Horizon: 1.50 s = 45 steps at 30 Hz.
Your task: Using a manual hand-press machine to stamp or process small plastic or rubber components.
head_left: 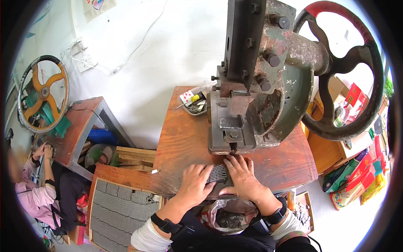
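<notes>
Both my hands are at the near edge of a reddish wooden table (277, 170), in front of a hand press (277, 80). Between them lies a small block of grey ribbed metal strips (217, 173), on a dark surface. My left hand (195, 182) is closed against the block's left side, index finger and thumb at its edge. My right hand (247, 178) has its fingers spread just right of the block, fingertips near the press base and thumb stretched leftward. A dark slotted plate with a bolt (234, 135) sits on the press base.
A tub (195, 103) with a yellow-handled screwdriver stands behind. Left, a framed tray (121, 214) holds rows of grey ribbed pieces. An open bag (228, 214) with metal bits is below the table edge. The press's handwheel (373, 92) juts right. A co-worker (40, 189) sits far left.
</notes>
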Tool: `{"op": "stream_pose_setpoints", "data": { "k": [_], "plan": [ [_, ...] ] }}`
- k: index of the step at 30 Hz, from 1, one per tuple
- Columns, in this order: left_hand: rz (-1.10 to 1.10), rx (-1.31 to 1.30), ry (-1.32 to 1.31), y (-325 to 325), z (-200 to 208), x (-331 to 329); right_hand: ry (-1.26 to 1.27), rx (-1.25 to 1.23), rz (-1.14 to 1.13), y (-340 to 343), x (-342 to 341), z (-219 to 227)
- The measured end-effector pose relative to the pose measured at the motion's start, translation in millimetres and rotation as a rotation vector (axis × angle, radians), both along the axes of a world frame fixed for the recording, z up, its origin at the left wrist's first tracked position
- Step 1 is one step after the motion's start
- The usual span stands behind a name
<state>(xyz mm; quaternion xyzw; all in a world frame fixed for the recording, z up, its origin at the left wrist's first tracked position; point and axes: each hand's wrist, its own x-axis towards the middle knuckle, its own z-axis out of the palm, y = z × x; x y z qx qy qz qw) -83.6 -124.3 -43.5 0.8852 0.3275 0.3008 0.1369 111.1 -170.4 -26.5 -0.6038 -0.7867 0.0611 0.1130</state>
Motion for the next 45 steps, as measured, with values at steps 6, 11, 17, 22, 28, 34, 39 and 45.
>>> {"op": "stream_pose_setpoints", "data": {
  "k": [6, 11, 17, 22, 28, 34, 39, 45],
  "plan": [
    [0.080, -0.043, 0.115, -7, 16, 6, 0.545, 0.299, -0.024, -7, 23, -18],
    [0.264, 0.024, -0.039, -8, 5, -5, 0.488, 0.343, 0.008, -22, 32, -8],
    [0.484, -0.309, -0.352, 11, 50, -26, 0.492, 0.358, 0.092, -23, 36, -14],
    [0.482, -0.053, -0.263, 63, 93, 67, 0.379, 0.364, 0.123, -27, 39, -14],
    [0.594, -0.072, -0.194, 92, 86, 121, 0.383, 0.374, 0.168, -28, 33, -12],
    [0.340, -0.322, -0.294, 85, 108, 117, 0.404, 0.393, 0.136, -28, 39, -15],
    [0.101, -0.627, -0.487, 118, 96, 83, 0.566, 0.457, 0.110, -22, 47, 0],
    [0.169, -0.158, -0.332, 139, 50, 87, 0.633, 0.659, -0.089, 57, 53, 40]
  ]
}}
